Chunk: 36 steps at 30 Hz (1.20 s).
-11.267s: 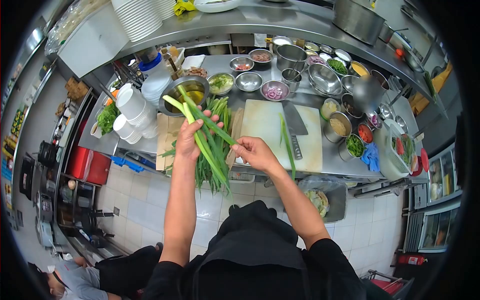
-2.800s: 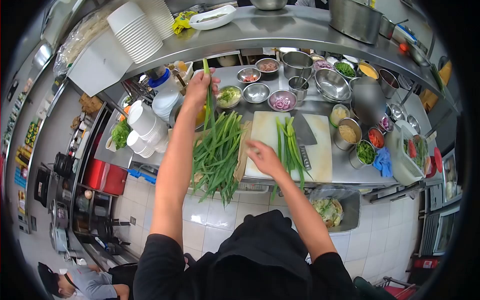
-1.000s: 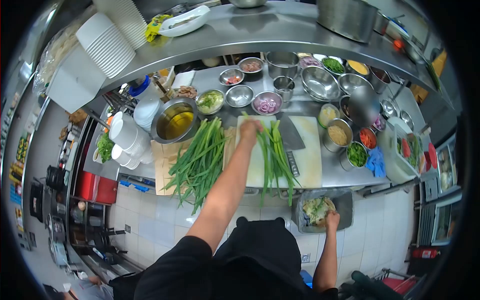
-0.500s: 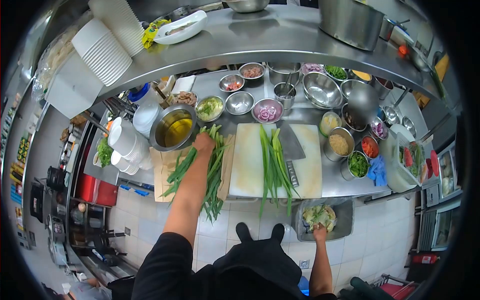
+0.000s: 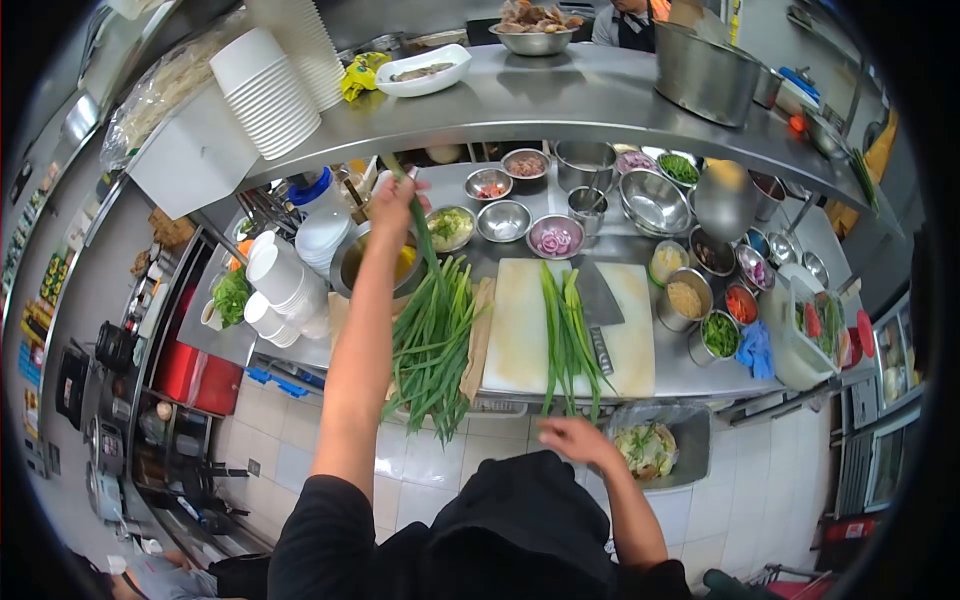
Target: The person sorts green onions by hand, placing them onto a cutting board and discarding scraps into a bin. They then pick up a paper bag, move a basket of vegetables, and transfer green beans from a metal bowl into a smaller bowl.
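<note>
My left hand [image 5: 393, 203] is closed round some green onions, lifted over the yellow liquid bowl at the left. Their leaves hang down toward a large pile of green onions [image 5: 435, 345] lying on brown paper [image 5: 478, 340]. My right hand [image 5: 570, 438] is in front of the counter's edge, fingers curled; whether it holds anything is too small to tell. On the white cutting board [image 5: 628, 360] lies a smaller bunch of green onions [image 5: 563, 330], its leaf ends over the front edge. A knife [image 5: 598, 300] rests beside that bunch, handle toward me.
Bowls of chopped food, such as sliced red onion [image 5: 555, 237], stand behind the board. A lined bin [image 5: 690, 440] with scraps is below the counter. A steel shelf [image 5: 560, 95] spans above. Stacked white cups [image 5: 280, 275] stand left. Another person [image 5: 630, 25] is behind the shelf.
My left hand has risen from the pile, lifting green onions. My right hand has left the scraps in the bin and moved up and left. The view has shifted, and a person now shows behind the shelf.
</note>
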{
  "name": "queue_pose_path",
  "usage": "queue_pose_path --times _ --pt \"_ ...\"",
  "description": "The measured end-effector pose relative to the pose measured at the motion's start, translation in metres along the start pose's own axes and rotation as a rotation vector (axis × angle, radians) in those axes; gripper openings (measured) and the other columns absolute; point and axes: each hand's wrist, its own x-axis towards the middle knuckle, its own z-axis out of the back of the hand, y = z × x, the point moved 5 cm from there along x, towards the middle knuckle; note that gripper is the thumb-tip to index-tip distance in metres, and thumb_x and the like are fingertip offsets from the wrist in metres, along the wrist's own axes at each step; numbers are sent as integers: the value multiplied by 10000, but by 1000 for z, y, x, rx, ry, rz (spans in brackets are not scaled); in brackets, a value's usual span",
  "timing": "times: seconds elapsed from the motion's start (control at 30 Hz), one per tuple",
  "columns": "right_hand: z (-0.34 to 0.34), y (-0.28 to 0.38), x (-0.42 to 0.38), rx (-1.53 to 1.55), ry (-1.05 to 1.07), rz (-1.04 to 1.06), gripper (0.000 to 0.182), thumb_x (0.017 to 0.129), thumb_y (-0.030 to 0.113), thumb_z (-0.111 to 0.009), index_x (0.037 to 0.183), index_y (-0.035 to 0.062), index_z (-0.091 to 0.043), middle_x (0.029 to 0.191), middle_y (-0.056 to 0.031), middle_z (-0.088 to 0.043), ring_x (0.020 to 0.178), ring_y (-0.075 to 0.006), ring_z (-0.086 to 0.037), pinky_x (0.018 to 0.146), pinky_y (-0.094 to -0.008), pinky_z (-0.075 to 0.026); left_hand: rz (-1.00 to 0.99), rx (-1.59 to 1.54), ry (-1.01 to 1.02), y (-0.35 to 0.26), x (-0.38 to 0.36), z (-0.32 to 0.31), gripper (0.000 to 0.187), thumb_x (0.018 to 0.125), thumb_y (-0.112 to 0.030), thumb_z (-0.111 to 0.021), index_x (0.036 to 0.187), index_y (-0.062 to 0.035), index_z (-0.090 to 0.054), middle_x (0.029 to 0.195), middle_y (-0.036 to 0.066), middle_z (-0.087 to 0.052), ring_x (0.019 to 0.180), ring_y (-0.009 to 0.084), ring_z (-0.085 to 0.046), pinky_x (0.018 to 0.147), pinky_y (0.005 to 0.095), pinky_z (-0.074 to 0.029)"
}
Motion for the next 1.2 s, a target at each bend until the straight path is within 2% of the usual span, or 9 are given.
queue_pose_path --times 0.23,0.4,0.5,0.6,0.73,0.8,1.0,1.1,1.2 --pt "37 78 120 -62 -541 377 348 903 242 -494 1148 -3 -520 1068 -155 -589 975 -253 -568 839 -333 -434 37 -403 -127 -49 -47 -11 317 928 -251 -465 1165 -41 -439 886 82 -566 642 152 -541 630 339 -517" --pt "-13 71 133 972 98 65 464 952 386 -372 1157 -7 -510 991 -88 -591 857 -165 -571 722 -274 -450 24 -507 -247 -34 -61 2 248 948 -206 -414 1158 -74 -428 852 57 -530 621 138 -498 585 327 -483" --pt "-19 71 108 1029 98 -22 418 949 363 -399 1067 -7 -555 809 -46 -576 643 -95 -518 580 -220 -411 2 -480 -306 -29 -69 9 221 948 -204 -412 1125 -74 -436 836 57 -532 631 139 -499 577 321 -478" --pt "-16 44 100 518 -279 43 333 940 286 -440 789 26 -586 588 19 -492 510 -61 -401 476 -202 -332 -5 -463 -356 -20 -78 6 207 947 -195 -420 1108 -66 -436 811 51 -523 620 135 -458 551 296 -432" --pt "26 -19 23 1141 -954 -161 208 896 176 -439 689 161 -449 548 71 -337 435 -39 -288 368 -195 -214 35 -417 -620 25 -107 9 204 955 -171 -366 1116 -64 -430 735 21 -457 562 95 -382 488 254 -358" --pt "52 -77 -40 692 -1193 -249 270 922 298 -455 694 153 -467 577 75 -368 441 -27 -299 365 -189 -207 202 -457 -628 77 -119 -1 165 952 -191 -368 1012 -71 -464 685 23 -479 498 100 -406 441 256 -380" --pt "62 -230 -178 274 -1114 -747 475 894 439 -457 802 -6 -597 589 -53 -540 534 -141 -505 490 -283 -368 507 -300 -485 232 -138 -97 332 891 -245 -496 1089 22 -507 771 118 -594 569 190 -562 515 335 -485" --pt "67 -292 -208 -130 -978 -947 613 869 489 -457 1048 -90 -551 832 -194 -629 766 -275 -613 665 -349 -455 352 454 -400 261 -115 -97 412 829 -306 -572 1069 28 -543 891 178 -632 760 278 -633 638 384 -513" --pt "79 -269 -204 -162 -734 -1064 787 852 471 -472 1311 -126 -245 1148 -317 -502 1140 -373 -470 942 -378 -380 350 1174 175 212 -99 -64 372 734 -331 -628 950 -29 -639 994 192 -625 939 328 -601 777 402 -485"
